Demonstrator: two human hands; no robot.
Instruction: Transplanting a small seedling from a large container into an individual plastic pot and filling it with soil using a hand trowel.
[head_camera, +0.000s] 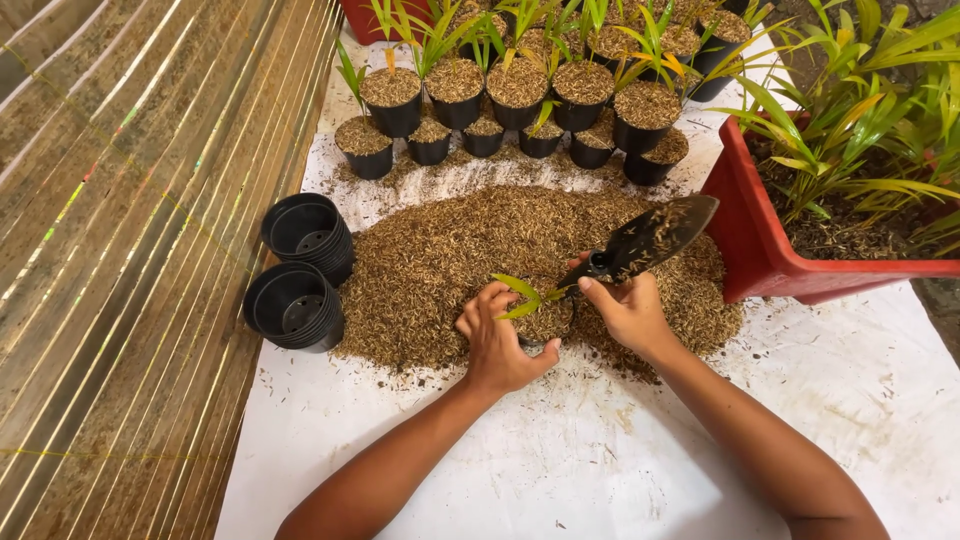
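— Small pot, black, one seedling in it — set at the near edge of the husk pile on the white sheet. Who has it?

— Left hand, fingers wrapped round its side. Right hand clamped on a black trowel, blade raised, husk clinging to it.

— Step?

— Filling, I'd judge; husk already near the rim. Next calls for steadying the seedling upright and firming the husk round it.

— Other stock?

— Filled pots in rows beyond; empty stacks at left; red tub right.
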